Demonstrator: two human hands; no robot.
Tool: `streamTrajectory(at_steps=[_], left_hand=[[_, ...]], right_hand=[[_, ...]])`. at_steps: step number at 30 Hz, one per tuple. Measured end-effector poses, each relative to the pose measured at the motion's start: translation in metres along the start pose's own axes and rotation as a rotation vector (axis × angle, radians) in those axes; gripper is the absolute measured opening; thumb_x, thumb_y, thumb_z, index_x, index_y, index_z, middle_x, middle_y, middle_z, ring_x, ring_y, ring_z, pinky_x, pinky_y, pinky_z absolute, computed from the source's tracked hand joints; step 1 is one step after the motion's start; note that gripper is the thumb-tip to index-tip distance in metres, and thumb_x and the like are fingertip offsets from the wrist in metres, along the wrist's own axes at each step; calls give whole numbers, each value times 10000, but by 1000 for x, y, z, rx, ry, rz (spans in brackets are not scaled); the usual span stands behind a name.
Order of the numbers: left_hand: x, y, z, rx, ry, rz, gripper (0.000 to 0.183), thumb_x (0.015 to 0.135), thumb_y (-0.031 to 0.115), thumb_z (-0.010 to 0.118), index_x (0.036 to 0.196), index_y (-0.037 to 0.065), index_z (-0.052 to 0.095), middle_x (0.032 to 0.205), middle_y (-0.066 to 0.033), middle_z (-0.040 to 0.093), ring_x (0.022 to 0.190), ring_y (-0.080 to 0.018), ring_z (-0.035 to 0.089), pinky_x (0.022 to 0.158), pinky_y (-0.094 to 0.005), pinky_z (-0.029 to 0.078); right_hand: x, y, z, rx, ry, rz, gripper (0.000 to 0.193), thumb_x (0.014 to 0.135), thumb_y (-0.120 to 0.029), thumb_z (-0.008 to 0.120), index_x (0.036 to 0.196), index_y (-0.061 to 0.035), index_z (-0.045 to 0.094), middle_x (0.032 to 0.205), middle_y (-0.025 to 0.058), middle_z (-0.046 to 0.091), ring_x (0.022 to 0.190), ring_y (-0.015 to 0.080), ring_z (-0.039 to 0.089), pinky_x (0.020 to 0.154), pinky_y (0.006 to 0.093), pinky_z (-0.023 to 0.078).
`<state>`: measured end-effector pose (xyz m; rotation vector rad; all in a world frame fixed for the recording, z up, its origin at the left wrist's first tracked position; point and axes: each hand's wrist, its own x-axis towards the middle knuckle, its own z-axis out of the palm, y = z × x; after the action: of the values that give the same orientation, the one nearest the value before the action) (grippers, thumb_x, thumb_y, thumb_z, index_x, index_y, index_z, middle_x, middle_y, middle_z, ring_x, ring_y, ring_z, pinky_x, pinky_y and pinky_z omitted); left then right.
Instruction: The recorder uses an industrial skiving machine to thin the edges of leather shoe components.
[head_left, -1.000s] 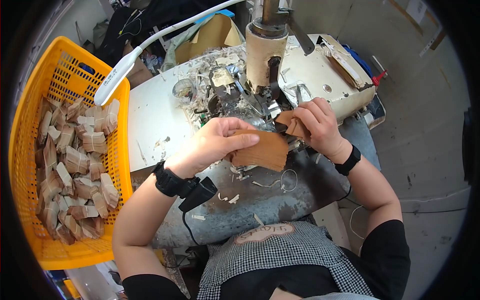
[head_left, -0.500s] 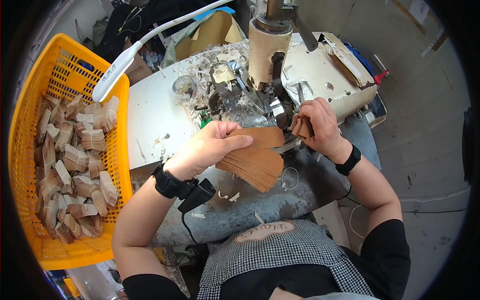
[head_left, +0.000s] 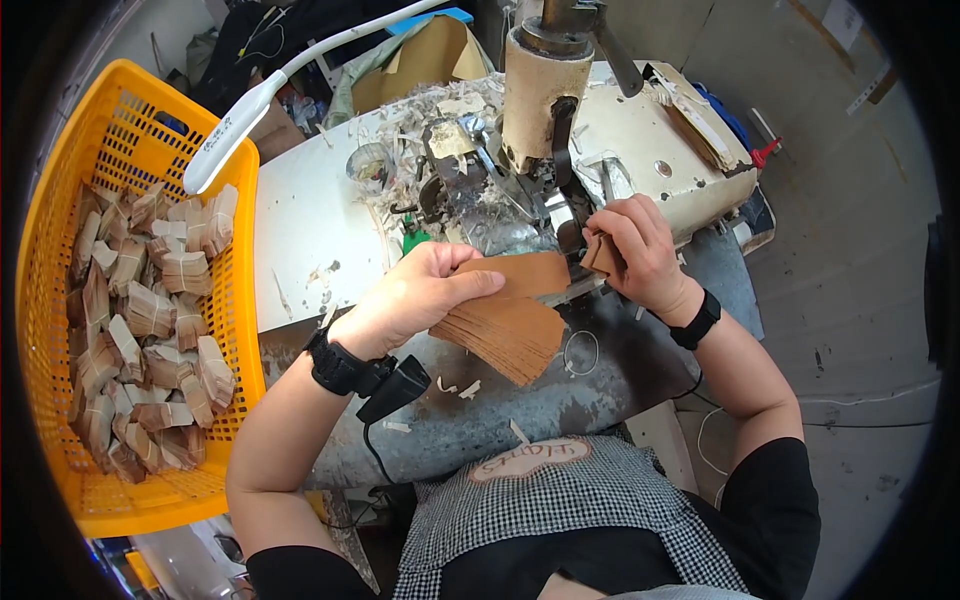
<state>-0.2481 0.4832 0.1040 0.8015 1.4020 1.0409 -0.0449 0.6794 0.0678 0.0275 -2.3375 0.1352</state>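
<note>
A fanned stack of brown leather pieces (head_left: 510,335) is pinched in my left hand (head_left: 440,285), thumb on top. One leather piece (head_left: 525,275) is set apart from the fan and points toward the machine's working head. My right hand (head_left: 643,255) is closed on several folded brown leather pieces (head_left: 602,258), just right of the machine's roller (head_left: 568,232). The leather-working machine (head_left: 545,100) stands straight ahead, its metal arm and guide partly covered with scraps. My right fingertips are partly hidden behind the pieces.
On the left, a yellow plastic basket (head_left: 252,340) holds many bundled leather pieces (head_left: 150,310). A white lamp (head_left: 230,135) reaches over its edge. Shavings (head_left: 400,130) lie around the machine on the white tabletop (head_left: 300,230). A rubber band (head_left: 581,353) rests on the grey front surface.
Both hands keep nearly the same place and grip. The pieces in my right hand have shifted slightly, and the whole view has tilted a little.
</note>
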Motion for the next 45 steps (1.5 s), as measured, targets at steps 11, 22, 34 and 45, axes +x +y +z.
streamTrajectory(at_steps=[11, 22, 34, 45], left_hand=[[1, -5, -2, -13, -6, 12, 189, 924, 221, 661, 924, 32, 668, 825, 6, 682, 695, -23, 589, 649, -199, 478], [1, -6, 0, -27, -17, 25, 193, 927, 224, 662, 923, 31, 668, 831, 9, 684, 704, -20, 589, 658, -199, 478], [1, -7, -2, -50, -29, 25, 197, 925, 219, 663, 944, 23, 675, 853, 1, 693, 724, -26, 603, 675, -199, 485], [0, -7, -1, -35, -25, 29, 205, 926, 229, 665, 952, 26, 677, 859, -4, 697, 729, -30, 609, 683, -203, 488]], right_hand=[[-2, 0, 3, -23, 9, -8, 285, 700, -15, 703, 956, -45, 581, 847, 96, 547, 755, 287, 528, 680, 373, 441], [-5, -1, 4, -19, -2, -3, 289, 698, -24, 715, 954, -50, 583, 843, 92, 547, 762, 285, 527, 686, 370, 439], [-4, -2, 3, -10, -11, -7, 294, 696, 3, 720, 948, -43, 576, 841, 102, 555, 753, 294, 530, 674, 375, 441], [-6, -2, 5, -14, -6, -5, 326, 662, -7, 715, 955, -53, 582, 840, 89, 544, 760, 282, 525, 683, 369, 434]])
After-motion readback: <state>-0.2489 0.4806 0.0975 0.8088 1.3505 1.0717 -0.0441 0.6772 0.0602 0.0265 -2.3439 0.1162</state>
